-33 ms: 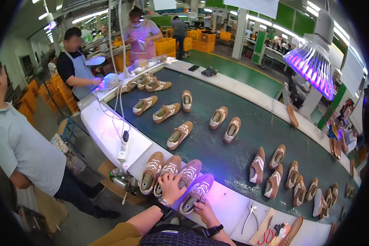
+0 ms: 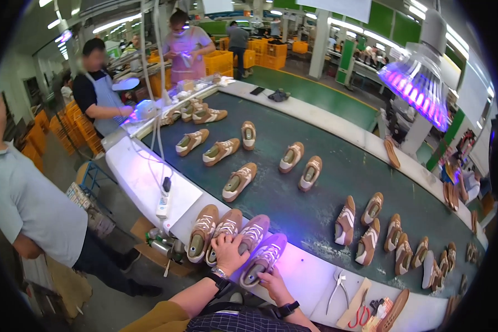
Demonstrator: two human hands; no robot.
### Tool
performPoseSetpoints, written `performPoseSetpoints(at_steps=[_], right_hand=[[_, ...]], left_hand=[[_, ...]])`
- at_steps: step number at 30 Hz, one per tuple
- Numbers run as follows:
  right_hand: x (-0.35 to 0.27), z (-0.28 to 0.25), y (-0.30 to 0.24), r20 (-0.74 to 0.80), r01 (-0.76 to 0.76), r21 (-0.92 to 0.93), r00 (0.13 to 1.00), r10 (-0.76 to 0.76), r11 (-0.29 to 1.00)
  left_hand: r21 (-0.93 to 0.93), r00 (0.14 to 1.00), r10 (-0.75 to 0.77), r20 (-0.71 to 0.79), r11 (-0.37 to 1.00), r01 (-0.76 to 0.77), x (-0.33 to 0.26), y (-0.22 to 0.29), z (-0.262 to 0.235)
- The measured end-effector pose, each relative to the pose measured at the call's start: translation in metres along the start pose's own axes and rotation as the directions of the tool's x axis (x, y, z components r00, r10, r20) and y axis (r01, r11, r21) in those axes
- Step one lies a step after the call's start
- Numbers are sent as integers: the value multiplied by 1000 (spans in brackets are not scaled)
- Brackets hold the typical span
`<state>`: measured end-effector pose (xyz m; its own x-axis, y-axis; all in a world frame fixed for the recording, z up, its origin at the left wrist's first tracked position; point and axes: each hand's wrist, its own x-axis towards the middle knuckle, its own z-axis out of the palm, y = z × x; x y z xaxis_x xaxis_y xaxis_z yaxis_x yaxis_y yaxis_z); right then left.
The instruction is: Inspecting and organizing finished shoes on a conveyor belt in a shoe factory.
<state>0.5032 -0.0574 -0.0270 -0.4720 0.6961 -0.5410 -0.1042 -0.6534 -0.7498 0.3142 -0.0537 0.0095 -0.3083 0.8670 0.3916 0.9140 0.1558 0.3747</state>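
Four-in-a-row style, several brown sneakers with white laces stand side by side on the near white ledge. The leftmost sneaker [image 2: 205, 227] is apart from my hands. My left hand [image 2: 231, 254] lies over the heel ends of the second sneaker [image 2: 228, 223] and the third sneaker [image 2: 255, 231], fingers curled around the third; its heel is hidden under my palm. At the right end, my right hand [image 2: 275, 285] pinches the heel of a sneaker [image 2: 271, 252] tinted purple by the lamp light. That sneaker's toe points away from me.
A dark green conveyor belt [image 2: 293, 216] beyond the ledge carries several more sneakers. Pliers [image 2: 337, 288], red-handled scissors [image 2: 361, 312] and a brown sole [image 2: 395, 312] lie at right. A lamp [image 2: 420, 88] hangs upper right; a power strip [image 2: 164, 203] sits left. Co-workers stand at left and far left.
The whole view has shifted slightly. My hands stay at the same sneakers, with no visible change in grip.
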Motion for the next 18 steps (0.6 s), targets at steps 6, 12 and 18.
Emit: performPoseSetpoints(at_steps=[6,12,18], right_hand=[[5,9,-1,117,26,14,993,-27,1000],[3,-35,-15,-33,-17,-14,999,17,1000],[7,-133,-78,-471,327,-281,772,-426,902]], left_hand=[[44,1000,-5,2,999,5,-1,-2,-3],[82,1000,2,21,997,-4,-1,4,6],[89,1000,17,12,996,-18,-2,8,8]])
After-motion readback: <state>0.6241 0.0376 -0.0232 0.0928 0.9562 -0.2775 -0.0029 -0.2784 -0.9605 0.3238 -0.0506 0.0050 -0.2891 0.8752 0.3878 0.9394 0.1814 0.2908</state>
